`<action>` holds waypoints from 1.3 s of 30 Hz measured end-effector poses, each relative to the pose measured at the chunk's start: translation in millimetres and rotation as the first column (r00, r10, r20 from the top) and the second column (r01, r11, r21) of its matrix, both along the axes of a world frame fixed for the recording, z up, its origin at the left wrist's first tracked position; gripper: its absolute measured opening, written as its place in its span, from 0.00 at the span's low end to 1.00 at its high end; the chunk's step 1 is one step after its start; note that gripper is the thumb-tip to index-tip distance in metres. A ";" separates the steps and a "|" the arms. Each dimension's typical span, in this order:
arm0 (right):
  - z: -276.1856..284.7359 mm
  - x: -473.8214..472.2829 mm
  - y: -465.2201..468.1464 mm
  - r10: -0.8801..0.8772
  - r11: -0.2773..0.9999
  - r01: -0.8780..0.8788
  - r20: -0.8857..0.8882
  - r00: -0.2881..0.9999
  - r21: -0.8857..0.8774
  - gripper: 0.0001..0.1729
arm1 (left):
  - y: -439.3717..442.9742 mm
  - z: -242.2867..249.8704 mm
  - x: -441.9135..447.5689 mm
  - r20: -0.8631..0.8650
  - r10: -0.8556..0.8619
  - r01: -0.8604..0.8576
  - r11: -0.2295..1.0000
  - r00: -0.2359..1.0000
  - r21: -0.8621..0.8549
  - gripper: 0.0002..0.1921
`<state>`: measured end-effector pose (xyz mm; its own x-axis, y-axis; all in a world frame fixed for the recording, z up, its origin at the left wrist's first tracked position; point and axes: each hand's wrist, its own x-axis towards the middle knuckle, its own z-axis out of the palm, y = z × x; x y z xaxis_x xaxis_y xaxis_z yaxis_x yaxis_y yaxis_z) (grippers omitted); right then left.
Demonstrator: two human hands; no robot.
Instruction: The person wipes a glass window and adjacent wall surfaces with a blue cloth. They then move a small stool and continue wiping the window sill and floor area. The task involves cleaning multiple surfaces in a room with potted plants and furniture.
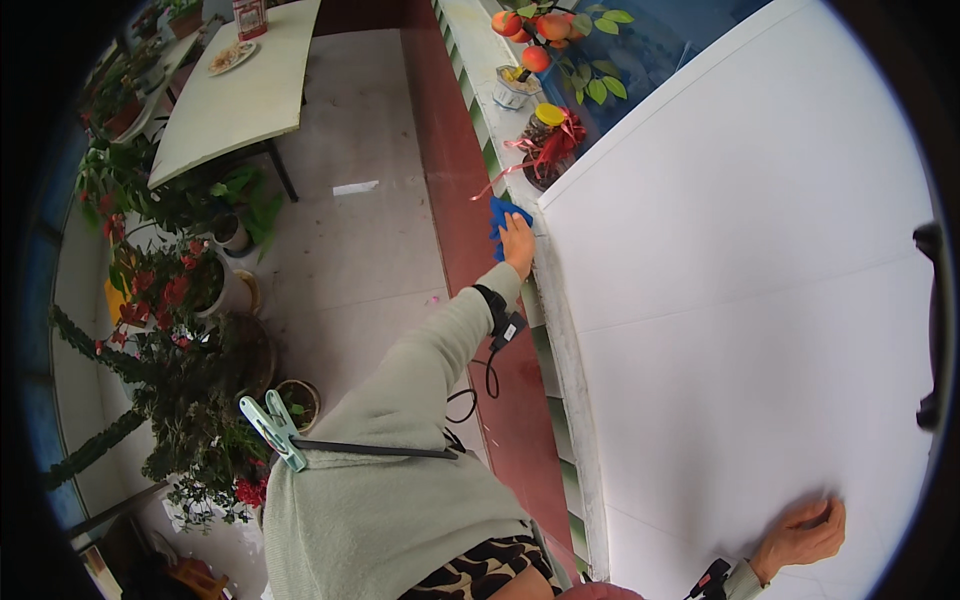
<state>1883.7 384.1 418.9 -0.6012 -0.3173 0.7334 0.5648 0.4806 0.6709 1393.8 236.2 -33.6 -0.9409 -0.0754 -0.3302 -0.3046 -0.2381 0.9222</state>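
My left hand [517, 244] grips a blue cloth [498, 225], pressing it on the narrow white ledge [577, 420] beside the wall corner. Just beyond the cloth, a jar with a yellow lid [550, 115] and a red ribbon bow [559, 142] stand on the same ledge. Farther along is a small pot [514, 88] holding an artificial tree with orange fruit [553, 27]. My right hand [802, 531], at the lower right, is by the white wall [750, 315] with loosely curled fingers and no object visible in it; its palm is partly hidden.
Potted plants with red flowers [176, 289] and a cactus [97, 446] line the left side. A pale table [247, 97] at the upper left bears a plate of food [232, 58]. A dark red band [469, 187] runs beside the ledge. A black cable [491, 379] hangs near my left wrist.
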 end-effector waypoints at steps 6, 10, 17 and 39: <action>0.0 -2.9 -6.1 -0.027 1.000 0.027 0.000 1.000 -0.003 0.09 | -4.6 -13.5 -61.7 -0.150 -0.011 0.011 1.000 0.989 0.003 0.37; 1.1 -5.2 -9.4 -0.027 0.999 0.028 -0.009 1.000 0.024 0.08 | -11.1 -11.7 -5.6 -0.264 -0.102 0.086 0.994 0.959 -0.072 0.37; 1.2 -3.4 -11.5 -0.055 0.998 0.055 -0.002 0.998 0.033 0.08 | -17.6 -8.9 41.8 -0.247 -0.159 0.165 0.986 0.956 0.004 0.40; -2.3 -9.0 -17.9 -0.099 0.993 0.102 -0.050 0.994 0.057 0.17 | -37.4 -27.7 67.6 -0.083 -0.270 0.275 0.960 0.959 0.051 0.37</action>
<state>1874.8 366.2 416.7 -0.5972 -0.3007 0.7436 0.6399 0.3804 0.6677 1461.4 198.8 -61.3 -0.9451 0.2052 -0.2545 -0.2968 -0.2124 0.9310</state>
